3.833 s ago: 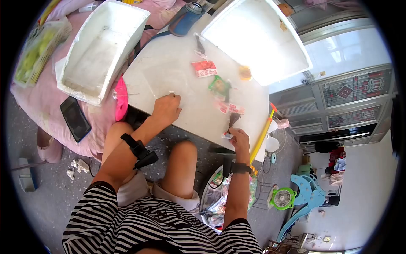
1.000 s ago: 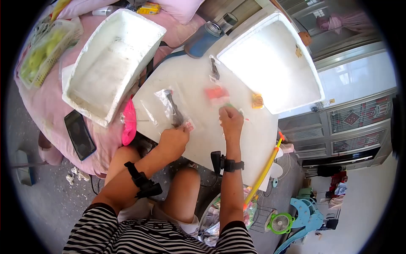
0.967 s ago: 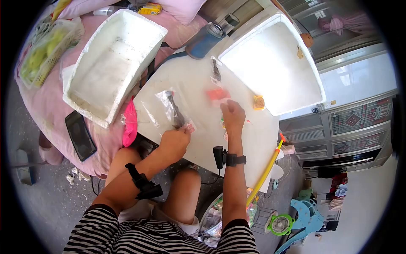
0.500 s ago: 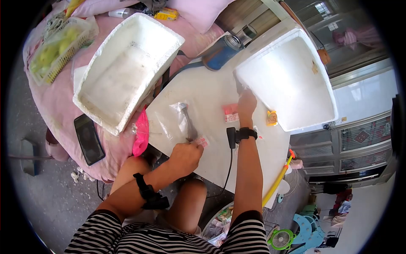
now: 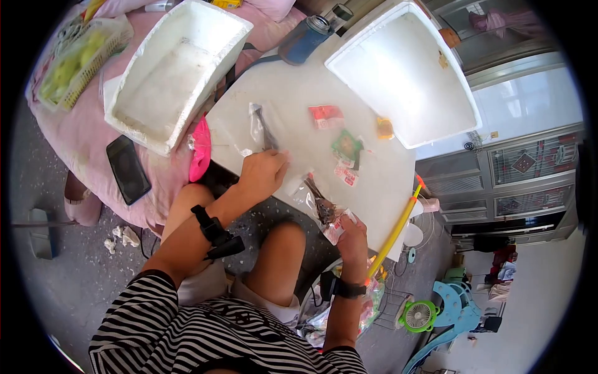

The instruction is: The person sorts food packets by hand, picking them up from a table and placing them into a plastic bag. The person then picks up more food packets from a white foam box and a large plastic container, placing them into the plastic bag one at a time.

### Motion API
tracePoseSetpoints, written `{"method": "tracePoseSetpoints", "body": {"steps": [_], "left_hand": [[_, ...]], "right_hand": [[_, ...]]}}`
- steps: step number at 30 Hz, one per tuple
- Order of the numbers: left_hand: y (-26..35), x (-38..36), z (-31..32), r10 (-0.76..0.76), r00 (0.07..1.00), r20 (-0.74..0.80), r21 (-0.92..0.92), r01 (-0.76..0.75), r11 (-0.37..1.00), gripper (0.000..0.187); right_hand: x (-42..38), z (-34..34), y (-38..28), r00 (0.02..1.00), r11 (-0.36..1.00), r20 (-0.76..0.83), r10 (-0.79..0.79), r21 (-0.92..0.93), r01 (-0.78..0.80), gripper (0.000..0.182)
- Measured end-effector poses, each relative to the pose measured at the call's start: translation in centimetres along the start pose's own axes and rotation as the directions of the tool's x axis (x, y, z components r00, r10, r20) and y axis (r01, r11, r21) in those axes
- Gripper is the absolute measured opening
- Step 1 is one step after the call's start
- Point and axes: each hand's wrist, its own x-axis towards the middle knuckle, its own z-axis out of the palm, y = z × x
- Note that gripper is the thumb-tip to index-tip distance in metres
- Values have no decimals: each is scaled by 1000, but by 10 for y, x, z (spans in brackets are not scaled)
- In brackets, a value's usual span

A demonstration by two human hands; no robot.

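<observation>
My right hand (image 5: 353, 242), at the table's near edge, grips a clear plastic packet (image 5: 324, 209) with dark brown contents and a red-and-white label. My left hand (image 5: 265, 171) is closed at the lower end of another clear packet (image 5: 263, 126), which holds a long dark piece and lies on the white table (image 5: 293, 124). Its fingertips are partly hidden. Between and beyond my hands lie a red packet (image 5: 326, 116), a green packet (image 5: 347, 147) and a red-and-white label (image 5: 346, 175). A small yellow-orange packet (image 5: 384, 128) sits beside the right white foam box (image 5: 405, 81).
Another foam box (image 5: 168, 81) stands on the pink bedding at left, near a phone (image 5: 128, 169) and a basket of green fruit (image 5: 73, 65). A blue flask (image 5: 304, 40) stands at the back. A yellow tube (image 5: 393, 239) slants along the table's right edge.
My right hand has come back from the right foam box to the table's near edge, now with a clear packet in it. The view has tilted down; my left hand stays at its packet.
</observation>
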Motion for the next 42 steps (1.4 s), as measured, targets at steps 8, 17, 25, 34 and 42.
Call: {"method": "tracePoseSetpoints", "body": {"steps": [8, 17, 25, 34, 42], "left_hand": [[10, -6, -7, 163, 987, -3, 162, -161, 974, 17], [20, -4, -18, 242, 969, -51, 56, -239, 969, 23], [8, -8, -20, 72, 997, -29, -2, -72, 997, 17], [9, -6, -19, 70, 997, -22, -11, -70, 997, 6], [1, -4, -16, -114, 985, 133, 213, 84, 973, 3]], "right_hand": [[12, 31, 24, 999, 998, 45, -17, 62, 14, 24], [53, 82, 40, 964, 992, 266, -8, 120, -25, 17], [75, 136, 28, 958, 913, 264, 114, -408, 3, 17], [84, 133, 60, 972, 941, 219, 90, -337, -11, 26], [72, 100, -4, 983, 814, 144, 116, -581, -11, 21]]}}
